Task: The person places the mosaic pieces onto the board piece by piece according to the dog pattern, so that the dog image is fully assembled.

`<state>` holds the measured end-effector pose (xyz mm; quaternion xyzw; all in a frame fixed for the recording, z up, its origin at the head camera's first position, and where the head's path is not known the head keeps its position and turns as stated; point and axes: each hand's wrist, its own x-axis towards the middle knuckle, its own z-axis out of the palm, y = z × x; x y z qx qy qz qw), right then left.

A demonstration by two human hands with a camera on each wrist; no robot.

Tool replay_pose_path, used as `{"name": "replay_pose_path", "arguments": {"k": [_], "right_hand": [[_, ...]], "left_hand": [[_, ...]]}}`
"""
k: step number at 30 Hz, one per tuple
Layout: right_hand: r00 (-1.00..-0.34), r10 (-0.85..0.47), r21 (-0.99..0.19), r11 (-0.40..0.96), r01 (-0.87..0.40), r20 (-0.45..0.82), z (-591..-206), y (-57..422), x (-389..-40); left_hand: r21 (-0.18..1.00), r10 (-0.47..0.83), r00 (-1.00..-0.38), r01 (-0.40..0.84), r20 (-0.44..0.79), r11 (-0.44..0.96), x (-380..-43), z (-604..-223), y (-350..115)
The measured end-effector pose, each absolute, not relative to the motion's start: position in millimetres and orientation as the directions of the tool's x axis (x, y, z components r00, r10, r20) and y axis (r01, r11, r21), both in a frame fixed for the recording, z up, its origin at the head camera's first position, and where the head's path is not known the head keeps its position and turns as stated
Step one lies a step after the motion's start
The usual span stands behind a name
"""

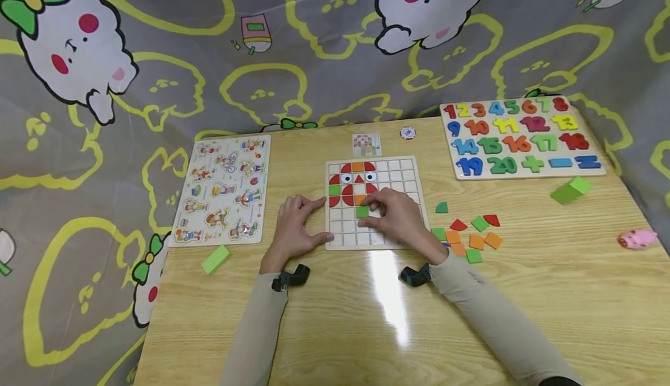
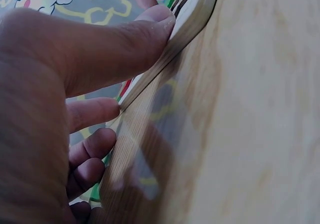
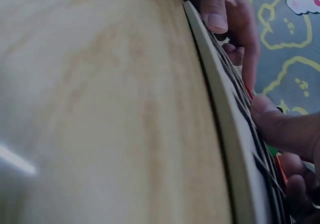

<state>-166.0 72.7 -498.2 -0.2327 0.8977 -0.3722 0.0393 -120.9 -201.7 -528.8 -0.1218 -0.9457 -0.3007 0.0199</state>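
Note:
A wooden grid board lies before me, with red, orange and green tiles and two eye pieces set in its upper left cells. My right hand reaches over it and pinches a green square tile between thumb and forefinger, just below an orange tile. At the board's left edge, my left hand is spread with thumb and forefinger against the frame. The left wrist view shows the thumb on that edge. In the right wrist view the right thumb is low over the grid.
Loose tiles lie right of the board. A picture card and a round chip sit behind it. A figure puzzle, a number puzzle, green blocks and a pink pig flank it.

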Motion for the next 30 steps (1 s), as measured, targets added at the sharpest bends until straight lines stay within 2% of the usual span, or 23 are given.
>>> {"name": "replay_pose_path", "arguments": {"k": [5,15,20,22,25,30], "right_hand": [[-0.884,-0.453,-0.715,0.580,-0.390,0.114,-498,77,-167],[-0.864,-0.488,-0.692,0.582,-0.426,0.122,-496,77,-169],[-0.842,-0.515,-0.694,0.548,-0.468,0.161,-485,111,-171],[-0.856,-0.497,-0.679,0.581,-0.448,0.139,-479,132,-169],[-0.873,-0.485,-0.657,0.646,-0.388,0.039,-471,167,-164],[-0.865,-0.495,-0.587,0.725,-0.361,-0.079,-469,206,-147]], "left_hand": [[0.559,0.222,-0.968,0.249,0.117,0.791,-121,-528,-201],[0.564,0.214,-0.971,0.237,0.107,0.791,-120,-528,-201],[0.563,0.219,-0.969,0.246,0.116,0.789,-120,-528,-198],[0.560,0.220,-0.968,0.247,0.117,0.791,-119,-528,-197],[0.554,0.219,-0.969,0.246,0.115,0.795,-119,-528,-197],[0.549,0.224,-0.967,0.255,0.124,0.796,-120,-529,-199]]}}
